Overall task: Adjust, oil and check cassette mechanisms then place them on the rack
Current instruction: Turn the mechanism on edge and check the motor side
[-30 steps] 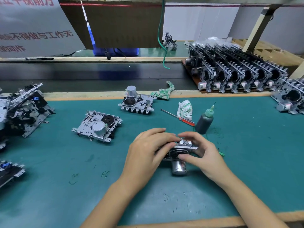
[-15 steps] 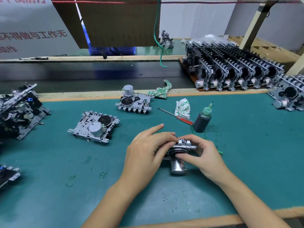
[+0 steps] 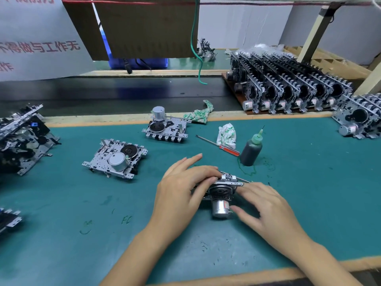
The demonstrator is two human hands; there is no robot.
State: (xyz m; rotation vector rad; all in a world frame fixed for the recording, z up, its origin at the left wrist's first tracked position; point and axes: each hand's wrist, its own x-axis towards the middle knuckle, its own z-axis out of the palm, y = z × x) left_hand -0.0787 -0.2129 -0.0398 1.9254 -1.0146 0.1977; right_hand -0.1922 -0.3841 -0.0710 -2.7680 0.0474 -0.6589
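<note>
Now that my right hand point(image 3: 270, 207) has slid back off the top edge, fingers spread beside the motor, while my left hand point(image 3: 185, 190) pinches the cassette mechanism point(image 3: 221, 190) at desk point(image 3: 309, 203) centre, I judge checking nearly done, rack point(image 3: 288, 89) at two o'clock.

Held on edge on green mat point(image 3: 61, 223): cassette mechanism point(image 3: 221, 188), left hand point(image 3: 181, 195) gripping, right hand point(image 3: 266, 209) touching; oil bottle point(image 3: 250, 150) just beyond.

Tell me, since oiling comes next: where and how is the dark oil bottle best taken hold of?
Take the oil bottle round its dark, round body, coming from the right side with the right hand. It leans slightly, its thin green nozzle is unfit for a grip, and the screwdriver lies at its left.
</note>
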